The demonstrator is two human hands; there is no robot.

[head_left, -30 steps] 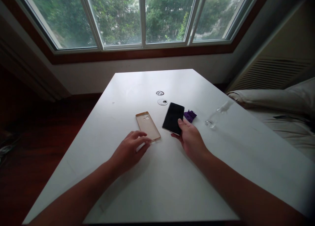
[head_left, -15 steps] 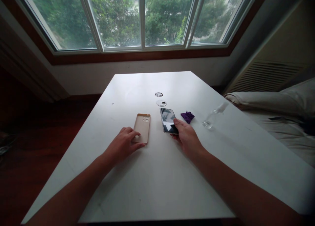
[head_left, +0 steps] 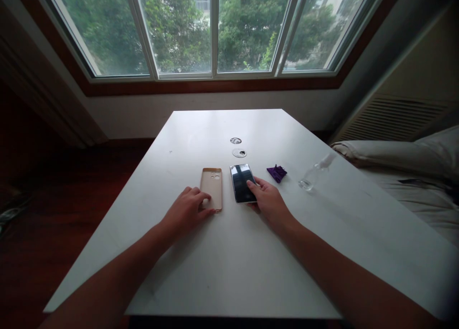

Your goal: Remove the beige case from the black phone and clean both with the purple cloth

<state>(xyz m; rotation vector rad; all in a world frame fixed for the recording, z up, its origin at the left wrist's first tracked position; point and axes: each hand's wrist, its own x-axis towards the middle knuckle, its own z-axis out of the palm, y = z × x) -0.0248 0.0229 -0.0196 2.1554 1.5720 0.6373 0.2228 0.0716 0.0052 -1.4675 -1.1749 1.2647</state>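
A beige phone case (head_left: 216, 191) lies on the white table (head_left: 201, 267) with its hollow side up and its camera cutouts at the far end. My left hand (head_left: 187, 207) grips the case's near left part, thumb at the bottom edge and fingers bent over the side. To the right, a smartphone (head_left: 239, 181) with a dark, reflecting screen is in my right hand (head_left: 268, 198). The right thumb rests on the screen's right side while the other fingers go underneath, partly hidden. A narrow strip of table separates phone and case.
A crumpled purple cloth (head_left: 276, 173) lies right of the phone. Beyond it is a clear bottle (head_left: 314, 172), seemingly on its side. Two round fittings, a ring with a hole (head_left: 239, 153) and a shiny disc (head_left: 235, 141), sit farther back. A cushioned seat (head_left: 387, 152) stands at right.
The phone in my right hand has come slightly left and toward me, and its screen's reflection has changed. My left hand stays on the case. The whole view has shifted a little.
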